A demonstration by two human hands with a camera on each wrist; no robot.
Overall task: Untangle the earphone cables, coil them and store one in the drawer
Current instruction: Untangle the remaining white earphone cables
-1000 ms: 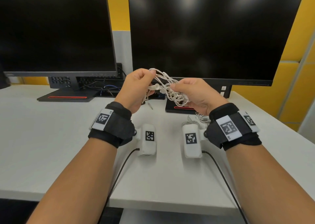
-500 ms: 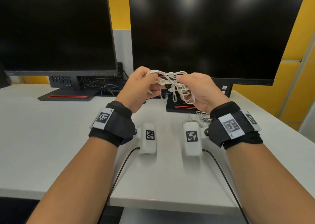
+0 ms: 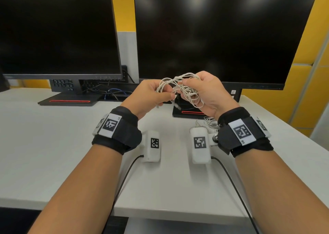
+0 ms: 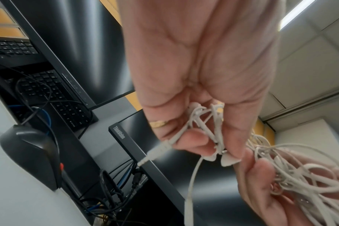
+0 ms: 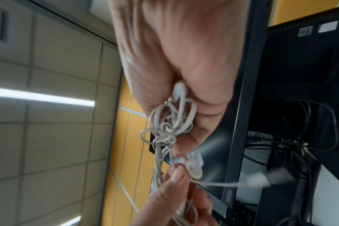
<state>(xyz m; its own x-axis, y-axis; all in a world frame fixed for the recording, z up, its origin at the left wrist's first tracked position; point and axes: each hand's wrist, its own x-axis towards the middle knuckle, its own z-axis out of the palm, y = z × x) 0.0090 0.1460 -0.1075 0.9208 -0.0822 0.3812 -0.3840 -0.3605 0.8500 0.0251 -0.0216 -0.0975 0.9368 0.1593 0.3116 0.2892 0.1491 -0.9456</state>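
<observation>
From the head camera, a person's two hands meet above a pale grey rectangular desk [image 3: 53, 144], both closed on one knotted bundle of thin white earphone cables [image 3: 183, 89]; the left hand [image 3: 147, 98] pinches the bundle's left end between thumb and curled fingers, while the right hand [image 3: 210, 93] curls round its right side with loops hanging under the palm; the bundle hangs clear of the desk, in front of the lower edge of the large black flat monitor [image 3: 222, 34] at the far right of the desk; a second, smaller heap of thin white cable [image 3: 211, 122] lies on the desk just behind the right wrist; a smaller black monitor [image 3: 58, 30] stands at the desk's far left.

From the left wrist camera, the left hand [image 4: 194, 68] grips several strands and two white earbuds [image 4: 227, 159] between thumb and fingertips; a white jack plug [image 4: 157, 151] sticks out below the fingers, which bear a gold ring [image 4: 159, 123]; the right hand [image 4: 271, 183] holds the looped remainder at the lower right.

From the right wrist camera, the right hand [image 5: 184, 61] clamps a dense knot of the cables [image 5: 168, 122] against its palm; a clear-tipped white earbud [image 5: 194, 166] hangs just below, where the left hand's fingers [image 5: 176, 188] pinch the strands; a blurred white plug [image 5: 261, 180] trails to the right.
</observation>
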